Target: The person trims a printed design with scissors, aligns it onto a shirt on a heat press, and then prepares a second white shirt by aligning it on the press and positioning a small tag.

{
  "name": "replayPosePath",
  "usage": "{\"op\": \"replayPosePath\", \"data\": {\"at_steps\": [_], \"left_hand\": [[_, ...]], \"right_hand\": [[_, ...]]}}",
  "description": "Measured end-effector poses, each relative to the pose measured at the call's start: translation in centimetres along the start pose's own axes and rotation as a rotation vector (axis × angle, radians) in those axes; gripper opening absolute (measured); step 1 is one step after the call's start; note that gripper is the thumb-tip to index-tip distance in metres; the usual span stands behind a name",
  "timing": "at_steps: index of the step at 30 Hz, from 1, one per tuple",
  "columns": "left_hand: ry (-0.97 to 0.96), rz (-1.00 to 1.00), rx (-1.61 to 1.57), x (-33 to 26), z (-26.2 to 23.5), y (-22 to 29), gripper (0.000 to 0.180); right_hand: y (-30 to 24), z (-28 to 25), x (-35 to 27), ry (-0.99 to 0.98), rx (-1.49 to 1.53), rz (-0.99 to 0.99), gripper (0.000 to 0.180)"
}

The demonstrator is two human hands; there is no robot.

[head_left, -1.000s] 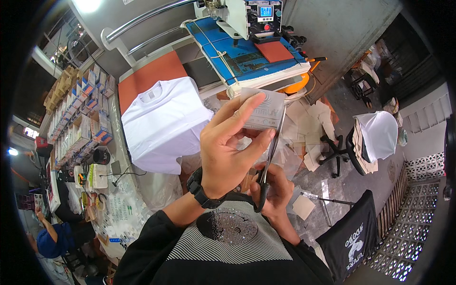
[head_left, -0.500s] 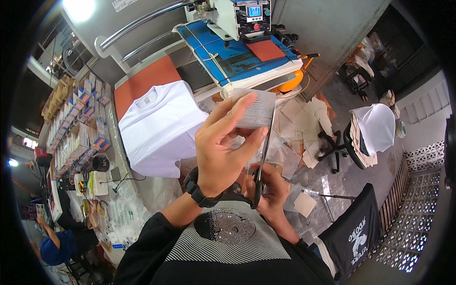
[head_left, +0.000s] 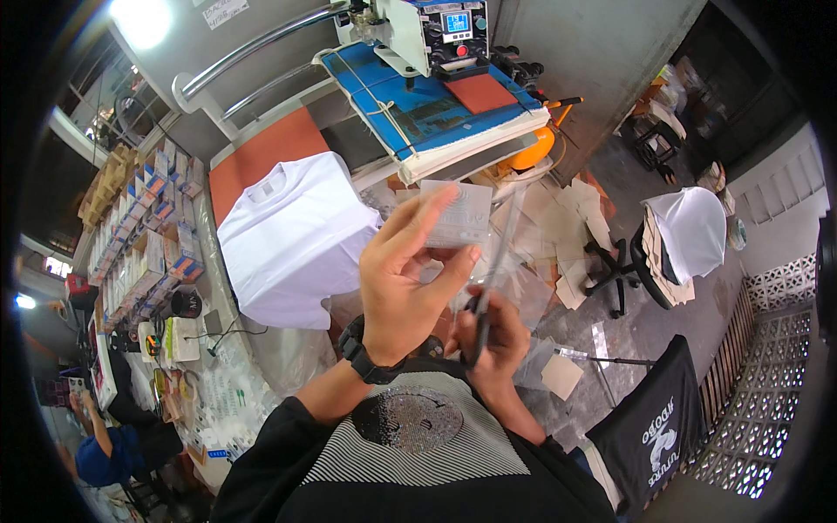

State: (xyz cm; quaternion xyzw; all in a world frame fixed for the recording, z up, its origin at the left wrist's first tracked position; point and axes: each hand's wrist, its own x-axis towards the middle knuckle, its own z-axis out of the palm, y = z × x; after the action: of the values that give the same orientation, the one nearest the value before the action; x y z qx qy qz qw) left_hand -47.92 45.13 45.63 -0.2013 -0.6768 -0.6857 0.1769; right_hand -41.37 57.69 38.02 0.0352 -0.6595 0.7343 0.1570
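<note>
My left hand [head_left: 392,283] pinches a small translucent grey sheet [head_left: 471,216] between thumb and fingers, raised in front of me. Faint curved and straight patterns show on it. My right hand [head_left: 504,336], lower and to the right, grips a pair of scissors [head_left: 475,342] by the dark handles. Its blades point upward beside the sheet's right edge and are smeared by motion, so I cannot tell how far apart they are. Left of my left hand, a white T-shirt [head_left: 292,231] lies spread on a heat press's lower plate.
A heat press [head_left: 418,96] with a blue-topped plate stands ahead. Boxes [head_left: 144,235] line the table at the left, where another person [head_left: 100,453] works. Paper sheets [head_left: 562,231] litter the floor at the right, near a covered chair [head_left: 684,231] and a black printed cloth [head_left: 654,427].
The scissors' blades have swung right, off the sheet's right edge. My left hand has shifted the sheet slightly left and down.
</note>
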Motion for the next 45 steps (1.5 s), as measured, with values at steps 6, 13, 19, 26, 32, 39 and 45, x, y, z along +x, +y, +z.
{"op": "replayPosePath", "data": {"at_steps": [6, 13, 19, 26, 32, 39, 45], "left_hand": [[0.068, -0.058, -0.08, -0.3, 0.1, -0.1, 0.081], [-0.04, -0.217, -0.246, -1.1, -0.7, -0.1, 0.067], [-0.335, -0.815, -1.23, -1.7, -3.8, -3.0, 0.049], [0.053, -0.666, -0.974, -1.8, -3.4, -3.6, 0.043], [0.303, -0.365, -0.553, -0.2, -1.1, -2.1, 0.06], [0.005, -0.013, -0.023, -0.5, -3.8, -2.1, 0.027], [0.218, -0.082, 0.101, 0.3, -4.4, -0.1, 0.029]], "right_hand": [[-3.3, -1.4, 5.4, 0.076, 0.14, 0.009, 0.055], [-5.3, -0.1, 9.0, -0.099, 0.257, 0.126, 0.047], [-3.6, 0.2, 9.8, -0.211, 0.316, 0.228, 0.047], [-2.7, 2.0, 9.4, -0.059, 0.186, 0.042, 0.051], [-3.7, 2.3, 8.8, -0.115, 0.222, 0.171, 0.051], [-5.9, 2.5, 11.1, -0.19, 0.26, 0.14, 0.043], [-3.1, 3.0, 8.9, -0.191, 0.054, -0.107, 0.046]]}}
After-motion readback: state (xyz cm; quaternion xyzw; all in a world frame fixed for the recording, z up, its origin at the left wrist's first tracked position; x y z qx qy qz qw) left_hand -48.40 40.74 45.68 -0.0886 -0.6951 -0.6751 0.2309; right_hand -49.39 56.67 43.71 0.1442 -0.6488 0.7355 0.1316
